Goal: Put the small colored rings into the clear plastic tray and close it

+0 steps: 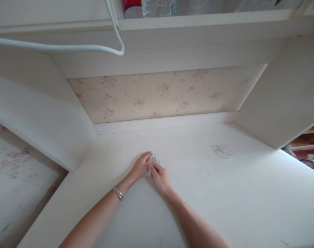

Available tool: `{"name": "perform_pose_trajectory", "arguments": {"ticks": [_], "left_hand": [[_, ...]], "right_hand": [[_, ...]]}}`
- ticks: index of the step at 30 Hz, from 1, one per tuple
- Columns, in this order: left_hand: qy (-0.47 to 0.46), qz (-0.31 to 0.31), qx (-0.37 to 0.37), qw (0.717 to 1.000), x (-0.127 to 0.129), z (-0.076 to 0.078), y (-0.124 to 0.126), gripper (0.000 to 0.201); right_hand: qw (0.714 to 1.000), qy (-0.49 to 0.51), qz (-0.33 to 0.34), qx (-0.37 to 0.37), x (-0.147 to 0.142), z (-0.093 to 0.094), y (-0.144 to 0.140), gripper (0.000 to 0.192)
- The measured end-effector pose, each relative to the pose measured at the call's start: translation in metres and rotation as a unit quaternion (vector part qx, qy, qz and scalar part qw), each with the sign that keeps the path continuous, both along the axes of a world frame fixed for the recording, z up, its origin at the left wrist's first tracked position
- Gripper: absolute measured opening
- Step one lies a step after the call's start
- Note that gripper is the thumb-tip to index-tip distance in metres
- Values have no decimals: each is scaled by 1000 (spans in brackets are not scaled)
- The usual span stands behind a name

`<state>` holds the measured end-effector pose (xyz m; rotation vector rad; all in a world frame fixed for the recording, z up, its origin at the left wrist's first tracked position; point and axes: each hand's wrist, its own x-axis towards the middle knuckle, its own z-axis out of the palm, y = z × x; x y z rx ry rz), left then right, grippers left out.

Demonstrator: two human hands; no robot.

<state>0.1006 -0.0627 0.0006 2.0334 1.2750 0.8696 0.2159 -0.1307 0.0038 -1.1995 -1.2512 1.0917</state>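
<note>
A broad white desktop (250, 199) bears a flat, clear packet (222, 151) toward the back right and, nearer the front, a small dark speck (209, 174). Left of these are thin rings (153, 159); whether they touch the surface is unclear.

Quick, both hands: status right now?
Left hand: beside the small rings; open or closed can't be told.
Right hand: closed in a pinch near them; anything held is too small to tell.
</note>
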Motion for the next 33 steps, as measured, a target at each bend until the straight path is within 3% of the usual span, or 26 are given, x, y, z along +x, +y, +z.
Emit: {"name": "perform_pose_trajectory", "arguments": {"ticks": [5,9,11,16,20,22,24,28,33], "left_hand": [[-179,125,-97,971,-30,3,-22,32],[-373,188,-193,888,-57,4,-46,32],[-403,184,-217,870,-64,4,-53,32],[-312,135,-224,913,-65,9,-59,33],[-232,109,-205,945,-60,13,-63,34],[-221,103,-198,949,-60,14,-64,34],[-224,99,-198,949,-60,14,-65,35],[-228,97,-214,945,-61,13,-65,36],[-219,81,-203,951,-61,9,-64,36]], "right_hand": [[998,35,-56,-3,6,0,4,39],[994,72,-80,-16,9,1,8,44],[994,75,-79,-24,9,0,8,45],[997,34,-67,-36,7,-6,4,45],[992,-106,61,-33,20,-4,6,39],[974,-209,80,-36,39,1,14,35],[932,-358,39,-47,68,10,24,29],[885,-455,-68,-76,146,35,41,29],[797,-546,-227,-127,237,53,33,48]]}}
